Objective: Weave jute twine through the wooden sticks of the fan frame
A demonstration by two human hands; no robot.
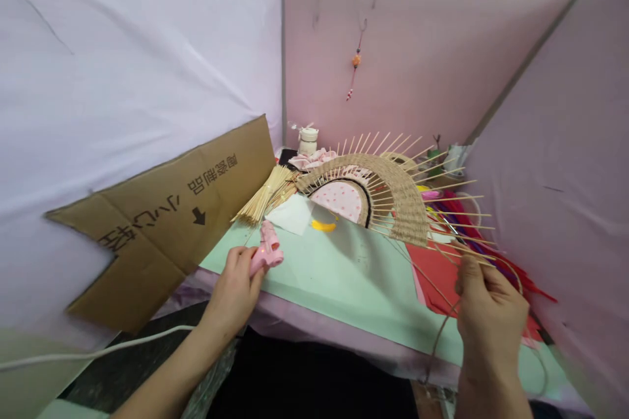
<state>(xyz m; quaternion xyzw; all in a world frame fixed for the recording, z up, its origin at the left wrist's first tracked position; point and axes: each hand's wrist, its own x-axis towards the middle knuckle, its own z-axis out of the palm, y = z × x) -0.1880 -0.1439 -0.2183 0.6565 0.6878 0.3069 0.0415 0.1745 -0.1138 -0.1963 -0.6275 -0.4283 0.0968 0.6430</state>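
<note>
At the near left edge of the table, my left hand (238, 281) is wrapped round a pink glue gun (268, 250), its nozzle end pointing up. On the right, my right hand (486, 298) pinches the lower sticks of a woven half-round fan (410, 209), together with a thin cord (437, 337) that hangs down in loops. The fan is held tilted above the table. It has a pink patterned centre (339, 200), a dark inner band, a tan woven band and bare sticks fanning outward.
A cardboard sheet (196, 209) stands at the left. Beside it lie a bundle of sticks (265, 196), white paper (291, 215) and a yellow piece (323, 226) on the pale green tabletop (314, 281). Behind is a white jar (308, 141); red sheets (435, 278) lie at the right.
</note>
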